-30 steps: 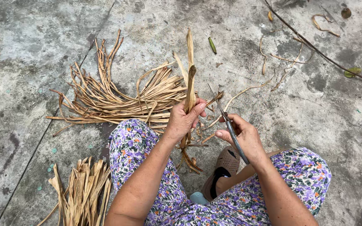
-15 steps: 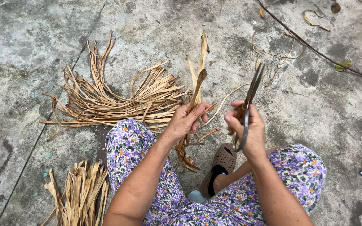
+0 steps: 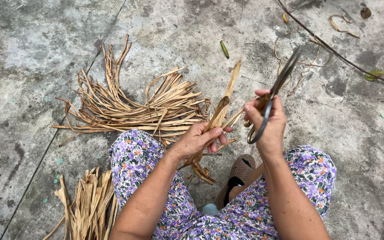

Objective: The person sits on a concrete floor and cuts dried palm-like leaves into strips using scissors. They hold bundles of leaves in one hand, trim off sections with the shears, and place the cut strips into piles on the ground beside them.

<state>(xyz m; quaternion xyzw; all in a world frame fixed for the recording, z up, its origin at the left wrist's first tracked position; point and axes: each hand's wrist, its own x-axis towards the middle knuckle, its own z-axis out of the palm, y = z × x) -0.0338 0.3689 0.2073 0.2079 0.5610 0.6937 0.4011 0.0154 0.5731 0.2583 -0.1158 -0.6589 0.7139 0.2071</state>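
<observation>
above the concrete floor (image 3: 45,53), left hand (image 3: 196,140) grips a dried leaf strip (image 3: 222,109); right hand (image 3: 267,122) grips scissors (image 3: 275,89).

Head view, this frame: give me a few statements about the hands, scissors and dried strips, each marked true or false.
1. The right hand holds scissors. True.
2. The left hand is empty. False: it grips a dried leaf strip.
3. A pile of dried strips lies on the concrete floor. True.
4. The scissors point down at the knees. False: the blades point up, away from the person.
</observation>
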